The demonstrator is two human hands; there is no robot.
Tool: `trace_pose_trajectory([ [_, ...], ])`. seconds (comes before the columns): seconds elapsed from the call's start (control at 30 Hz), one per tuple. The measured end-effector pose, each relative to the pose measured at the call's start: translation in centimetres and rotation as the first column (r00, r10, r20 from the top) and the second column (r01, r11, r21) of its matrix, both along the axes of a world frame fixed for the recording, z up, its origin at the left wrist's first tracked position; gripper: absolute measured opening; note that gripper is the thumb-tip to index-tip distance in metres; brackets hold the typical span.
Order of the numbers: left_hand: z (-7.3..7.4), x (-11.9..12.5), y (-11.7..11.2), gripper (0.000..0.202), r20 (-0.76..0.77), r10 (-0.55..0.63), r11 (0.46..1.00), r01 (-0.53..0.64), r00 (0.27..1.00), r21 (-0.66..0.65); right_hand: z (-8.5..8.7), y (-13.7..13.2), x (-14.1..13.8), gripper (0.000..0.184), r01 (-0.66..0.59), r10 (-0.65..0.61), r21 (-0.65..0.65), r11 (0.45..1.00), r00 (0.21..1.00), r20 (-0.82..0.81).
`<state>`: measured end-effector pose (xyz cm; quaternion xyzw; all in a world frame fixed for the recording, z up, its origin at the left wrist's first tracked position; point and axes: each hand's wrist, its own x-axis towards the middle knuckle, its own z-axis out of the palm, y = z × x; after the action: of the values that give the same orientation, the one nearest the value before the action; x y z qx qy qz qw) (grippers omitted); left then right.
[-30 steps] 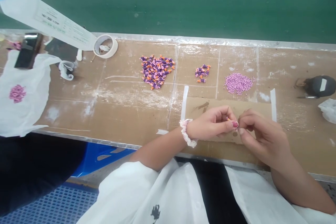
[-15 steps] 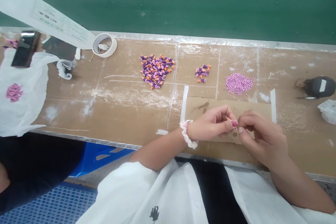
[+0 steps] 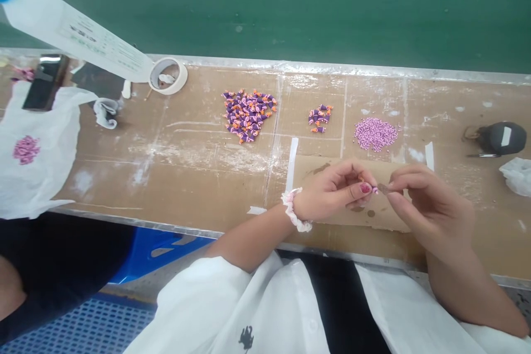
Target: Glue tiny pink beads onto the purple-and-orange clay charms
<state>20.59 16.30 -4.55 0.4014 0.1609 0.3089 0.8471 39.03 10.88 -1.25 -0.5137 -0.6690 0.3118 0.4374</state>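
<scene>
1. A white coat fills the lower middle of the frame, its sleeves ending above the forearms.
2. It bears a small dark horse emblem.
3. A black top shows between the coat fronts.
4. A frilly white-pink scrunchie rings one wrist.
5. The left hand has a red-painted thumbnail.

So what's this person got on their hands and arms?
No gloves: the left hand and right hand are bare. A frilly white-and-pink scrunchie circles the left wrist, and the left thumbnail is painted dark pink. White sleeves stop near the elbows.
</scene>
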Motion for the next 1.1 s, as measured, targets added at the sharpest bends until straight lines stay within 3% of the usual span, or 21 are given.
trace_pose_trajectory([
  [0.17,-0.1,0.0,0.0,0.023,0.002,0.009,1.0,-0.009,1.0,0.012,0.0,0.0,-0.1,0.022,0.018,-0.018,0.016,1.0,1.0,-0.01],
  [0.3,-0.1,0.0,0.2,0.028,-0.082,0.04,0.998,-0.044,0.996,-0.045,0.2,0.0,-0.3,0.025,0.064,-0.064,0.04,0.997,0.998,0.015],
  [0.4,-0.5,0.0,1.1,0.028,-0.187,0.203,0.969,-0.224,0.961,-0.1,0.2,0.1,-0.1,0.022,0.108,-0.108,0.041,0.993,0.994,-0.009],
  [0.53,-1.3,-0.5,3.8,0.017,-0.353,0.432,0.855,-0.502,0.83,-0.134,-0.1,0.2,0.0,0.019,0.14,-0.14,-0.012,0.99,0.989,-0.052],
  [0.63,-1.7,-1.0,5.6,0.015,-0.417,0.513,0.818,-0.575,0.75,-0.027,0.0,0.3,-0.2,0.017,0.158,-0.159,-0.033,0.987,0.986,-0.046],
  [0.77,-1.9,-1.5,6.4,0.036,-0.41,0.569,0.809,-0.574,0.713,0.124,0.1,0.5,-0.2,0.015,0.186,-0.186,-0.045,0.982,0.982,-0.017],
  [0.97,-1.4,-2.9,5.4,0.01,-0.407,0.648,0.761,-0.57,0.644,0.31,-1.2,2.1,2.0,0.016,0.301,-0.308,0.07,0.951,0.914,0.264],
  [1.1,-0.8,-4.4,5.4,0.007,-0.399,0.733,0.678,-0.539,0.551,0.5,-3.0,3.5,4.0,0.011,0.255,-0.3,0.158,0.954,0.835,0.462],
])
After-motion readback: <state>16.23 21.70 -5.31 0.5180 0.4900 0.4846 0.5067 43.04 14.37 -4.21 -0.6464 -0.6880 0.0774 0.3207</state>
